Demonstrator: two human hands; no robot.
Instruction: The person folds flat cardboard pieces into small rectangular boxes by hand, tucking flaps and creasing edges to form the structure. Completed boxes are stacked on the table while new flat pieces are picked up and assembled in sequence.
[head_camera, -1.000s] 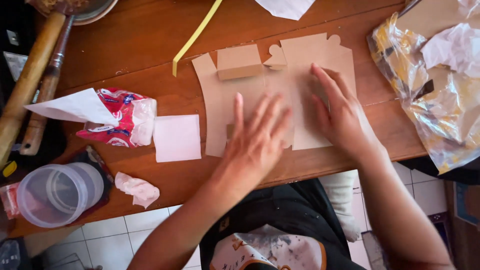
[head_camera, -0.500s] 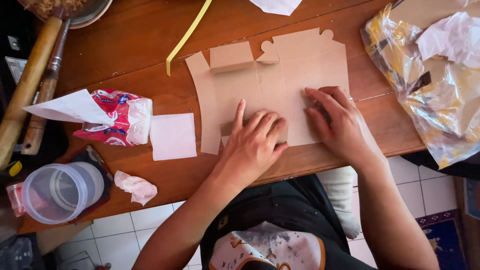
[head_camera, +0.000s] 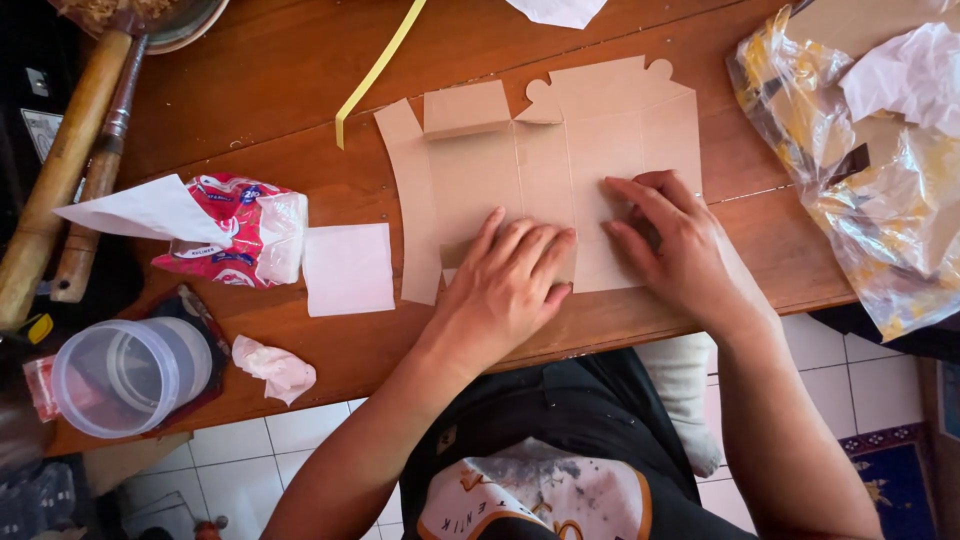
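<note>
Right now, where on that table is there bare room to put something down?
Bare wood lies above the red-and-white packet, left of the yellow strip. The middle is taken by the flat cardboard cutout under both hands; the right end is crowded with crumpled plastic bags.

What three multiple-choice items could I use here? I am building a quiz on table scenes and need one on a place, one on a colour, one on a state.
1. Where does the square white paper napkin lie?
A. left of the flat brown cardboard box blank
B. on top of the blank
C. on the floor

2. What colour is the thin plastic strip?
A. blue
B. yellow
C. black

3. How are the left hand and right hand placed?
A. raised in the air
B. gripping the clear plastic tub
C. pressed flat on the blank

Key: 1 A, it lies on the wood beside the blank; 2 B, plainly yellow; 3 C, both palms rest on the cardboard.
</note>
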